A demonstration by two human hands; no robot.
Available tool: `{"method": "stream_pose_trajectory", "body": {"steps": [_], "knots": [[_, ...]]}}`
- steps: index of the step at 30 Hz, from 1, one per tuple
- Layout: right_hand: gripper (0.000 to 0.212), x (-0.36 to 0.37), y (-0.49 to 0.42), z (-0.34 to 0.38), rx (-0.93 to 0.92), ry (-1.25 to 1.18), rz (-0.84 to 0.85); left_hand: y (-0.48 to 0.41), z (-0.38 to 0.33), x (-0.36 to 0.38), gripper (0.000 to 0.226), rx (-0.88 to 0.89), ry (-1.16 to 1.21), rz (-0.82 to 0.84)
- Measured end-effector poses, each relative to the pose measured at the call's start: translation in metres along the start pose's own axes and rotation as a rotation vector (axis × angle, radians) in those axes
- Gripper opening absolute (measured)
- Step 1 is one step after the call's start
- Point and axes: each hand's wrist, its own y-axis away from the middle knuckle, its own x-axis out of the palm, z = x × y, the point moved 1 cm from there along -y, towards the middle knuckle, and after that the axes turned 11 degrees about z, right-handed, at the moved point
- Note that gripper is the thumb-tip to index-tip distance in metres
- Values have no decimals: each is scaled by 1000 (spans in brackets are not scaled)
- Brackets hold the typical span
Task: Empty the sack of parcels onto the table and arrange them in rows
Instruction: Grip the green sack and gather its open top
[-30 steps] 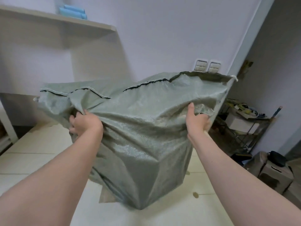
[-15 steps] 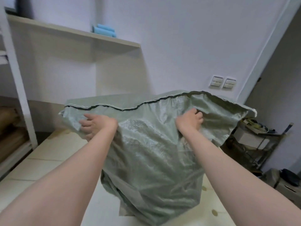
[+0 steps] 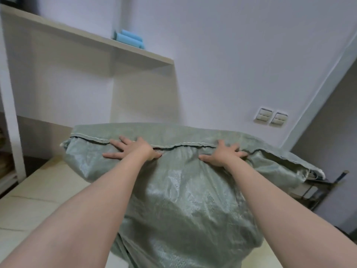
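A large grey-green woven sack [image 3: 183, 206] stands bulging on the cream table [image 3: 29, 192], its stitched seam running across the top. My left hand [image 3: 133, 149] lies on the sack just below that seam, fingers spread flat. My right hand [image 3: 224, 154] rests on it the same way, further right along the seam. Neither hand bunches the fabric. No parcels show; whatever is in the sack is hidden by the fabric.
A wall shelf [image 3: 92, 37] carries blue foam blocks [image 3: 129, 40] above the table's far side. Two wall switches [image 3: 271, 118] sit to the right. A dark metal rack [image 3: 320, 188] stands behind the sack's right corner, and a white shelving post [image 3: 11, 117] rises at the left.
Both hands have let go of the bunched fabric and moved up to the seam, where they now lie spread. The sack's top edge has flattened out.
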Motion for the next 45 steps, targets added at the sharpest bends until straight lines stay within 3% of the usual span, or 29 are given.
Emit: {"method": "stream_pose_trajectory", "body": {"steps": [4, 6, 10, 14, 17, 20, 22, 28, 31, 35, 38, 39, 42, 43, 45], "knots": [[38, 2, -23, 1, 8, -98, -68, -21, -12, 12, 51, -3, 29, -11], [19, 9, -25, 7, 0, -158, -121, -29, -18, 21, 35, -27, 22, -41], [14, 13, -15, 8, -108, -358, -275, -41, -29, 26, 41, -83, 198, -136], [10, -8, -17, 8, -272, -869, -334, -28, -58, 12, 36, 105, 676, -130], [14, -21, -21, 8, -347, -1355, -237, -9, -74, 5, 21, 202, 989, -157], [19, -42, -24, 5, -436, -1527, -176, 14, -90, -9, 6, 366, 1074, -249], [10, -63, -20, 5, -506, -1614, -199, 29, -103, -23, 5, 448, 1104, -286], [19, -109, -19, 12, -721, -1777, -308, 52, -127, -49, 6, 662, 1145, -316], [18, -99, -25, 12, -728, -1710, -208, 43, -124, -44, 10, 669, 1045, -306], [30, -61, -45, 11, -577, -1288, -73, 8, -100, -22, 26, 444, 789, -219], [18, -40, -63, 9, -530, -1140, 44, -6, -86, -14, 28, 359, 733, -264], [23, -37, -65, 10, -531, -1098, 96, -6, -85, -14, 29, 350, 721, -281], [92, -33, -67, 7, -521, -822, 107, -4, -91, -15, 26, 379, 652, -326], [100, -33, -60, 6, -498, -666, 90, -2, -93, -16, 31, 399, 636, -327], [85, -31, -58, 2, -389, -330, 62, 4, -94, -17, 54, 395, 539, -289]]}}
